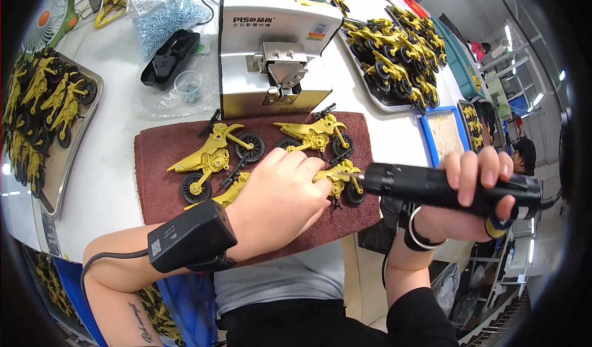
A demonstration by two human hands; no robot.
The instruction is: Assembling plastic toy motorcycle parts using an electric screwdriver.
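**Head view: yellow toy bikes and a power screwdriver on the mat**

Head camera looking down, and I've got both hands busy over the dark red mat [166,156] on the white tabletop [111,180]. My left hand [280,190] is curled down over a yellow toy motorbike [338,182], fingers pressed on it, pinning it to the mat. My right hand [475,193] is wrapped tight around a black electric screwdriver [425,187], held roughly level with its tip touching the bike right by the rear wheel.

Two more yellow bikes lie on the mat: one bigger-looking one [216,156] to the left, lying on its side, and another [314,134] just behind my left hand. A black box [191,236] is strapped to my left wrist with a cable running off it.

Behind the mat sits a white screw feeder machine [271,45]. Left of it there's a clear bag of small screws [166,17] and a black scoop [169,57]. Metal trays piled with yellow bikes sit at the far left [61,162] and far right [376,100], and a blue tray [445,134] is near my right hand.
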